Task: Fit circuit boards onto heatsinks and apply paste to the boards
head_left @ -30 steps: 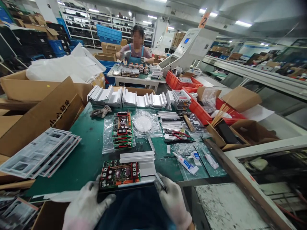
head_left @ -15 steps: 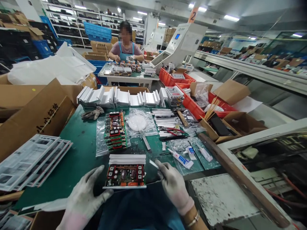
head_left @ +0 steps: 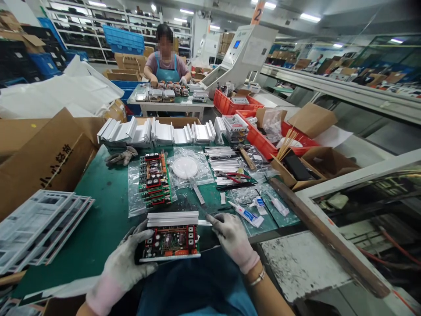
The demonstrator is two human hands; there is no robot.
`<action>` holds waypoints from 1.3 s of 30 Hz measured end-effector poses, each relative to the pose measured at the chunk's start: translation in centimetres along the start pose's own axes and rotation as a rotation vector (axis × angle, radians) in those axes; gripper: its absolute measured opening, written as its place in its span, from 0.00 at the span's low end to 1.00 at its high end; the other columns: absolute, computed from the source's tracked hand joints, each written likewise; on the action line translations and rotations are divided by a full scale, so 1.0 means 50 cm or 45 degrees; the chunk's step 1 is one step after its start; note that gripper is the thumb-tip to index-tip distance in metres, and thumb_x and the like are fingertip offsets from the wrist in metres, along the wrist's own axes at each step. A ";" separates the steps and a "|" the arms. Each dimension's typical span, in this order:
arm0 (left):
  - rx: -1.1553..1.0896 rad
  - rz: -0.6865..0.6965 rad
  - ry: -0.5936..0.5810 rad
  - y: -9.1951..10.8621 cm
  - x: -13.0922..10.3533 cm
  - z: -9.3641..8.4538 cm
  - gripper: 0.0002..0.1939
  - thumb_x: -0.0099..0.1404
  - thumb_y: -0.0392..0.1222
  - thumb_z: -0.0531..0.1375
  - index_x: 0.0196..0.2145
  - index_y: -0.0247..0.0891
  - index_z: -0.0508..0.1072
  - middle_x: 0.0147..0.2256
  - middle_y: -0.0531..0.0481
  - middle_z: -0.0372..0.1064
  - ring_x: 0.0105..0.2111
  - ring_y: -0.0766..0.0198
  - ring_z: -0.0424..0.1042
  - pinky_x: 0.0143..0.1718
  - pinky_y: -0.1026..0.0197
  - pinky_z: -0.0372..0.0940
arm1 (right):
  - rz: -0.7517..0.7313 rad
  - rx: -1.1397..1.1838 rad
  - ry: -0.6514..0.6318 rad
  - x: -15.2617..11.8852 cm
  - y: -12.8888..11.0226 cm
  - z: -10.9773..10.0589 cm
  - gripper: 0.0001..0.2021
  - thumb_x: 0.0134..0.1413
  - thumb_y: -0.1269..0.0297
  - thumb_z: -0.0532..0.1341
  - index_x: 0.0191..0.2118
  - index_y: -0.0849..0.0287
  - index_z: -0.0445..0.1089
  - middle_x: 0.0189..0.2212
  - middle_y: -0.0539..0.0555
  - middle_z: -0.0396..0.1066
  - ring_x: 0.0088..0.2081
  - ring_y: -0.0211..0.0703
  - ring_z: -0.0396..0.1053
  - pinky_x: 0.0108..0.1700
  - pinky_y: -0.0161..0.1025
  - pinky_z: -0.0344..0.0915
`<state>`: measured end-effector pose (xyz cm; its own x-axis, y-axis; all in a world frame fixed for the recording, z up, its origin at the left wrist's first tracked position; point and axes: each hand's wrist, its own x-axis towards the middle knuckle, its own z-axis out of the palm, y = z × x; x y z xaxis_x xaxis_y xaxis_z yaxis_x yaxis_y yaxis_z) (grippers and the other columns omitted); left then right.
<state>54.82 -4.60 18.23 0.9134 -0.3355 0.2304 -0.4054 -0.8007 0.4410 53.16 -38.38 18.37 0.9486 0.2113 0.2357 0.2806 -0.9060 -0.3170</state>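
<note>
A circuit board [head_left: 169,240] set in a white metal profile [head_left: 173,218] lies at the table's near edge, in front of my body. My gloved left hand [head_left: 130,254] grips its left end, thumb along the near edge and fingers over the far left corner. A thin pale metal strip [head_left: 204,223] is pinched in my gloved right hand [head_left: 230,235], its tip at the right end of the profile. Whether the tip sits inside the profile, I cannot tell. Beyond lies a stack of circuit boards [head_left: 154,180] on plastic wrap.
White panels [head_left: 39,228] are stacked at left. A white disc [head_left: 185,168], metal strips [head_left: 225,160], red-handled pliers [head_left: 235,175] and a glue tube [head_left: 246,215] lie beyond my hands. Profiles [head_left: 161,132] line the far edge. A co-worker [head_left: 167,66] sits at another table.
My left hand has closed onto the board's left end. My right hand has brought the strip leftward and level against the profile's right end. The view has shifted slightly.
</note>
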 end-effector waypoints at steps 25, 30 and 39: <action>-0.138 0.093 0.098 -0.018 -0.007 0.019 0.29 0.50 0.54 0.70 0.49 0.45 0.74 0.53 0.46 0.73 0.48 0.47 0.76 0.47 0.52 0.74 | -0.169 0.275 0.253 0.036 -0.042 0.005 0.12 0.53 0.78 0.63 0.37 0.52 0.73 0.40 0.47 0.78 0.42 0.42 0.73 0.52 0.44 0.63; -0.146 0.046 0.157 -0.007 -0.008 0.020 0.29 0.49 0.50 0.69 0.49 0.45 0.73 0.49 0.50 0.76 0.47 0.51 0.77 0.46 0.55 0.75 | 0.147 0.123 0.385 -0.013 -0.038 -0.029 0.13 0.64 0.67 0.55 0.51 0.53 0.72 0.56 0.57 0.69 0.57 0.53 0.65 0.56 0.54 0.63; -0.116 -0.013 0.155 0.027 -0.024 0.020 0.27 0.47 0.44 0.68 0.47 0.45 0.72 0.48 0.49 0.76 0.49 0.50 0.75 0.47 0.55 0.74 | 0.738 0.330 0.326 -0.072 -0.032 -0.002 0.28 0.65 0.48 0.47 0.61 0.61 0.63 0.58 0.63 0.68 0.57 0.57 0.67 0.57 0.56 0.66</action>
<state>53.19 -5.78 17.69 0.9086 -0.2603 0.3267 -0.4027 -0.7535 0.5196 49.29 -37.72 18.13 0.9005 -0.4036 0.1617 -0.2056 -0.7229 -0.6597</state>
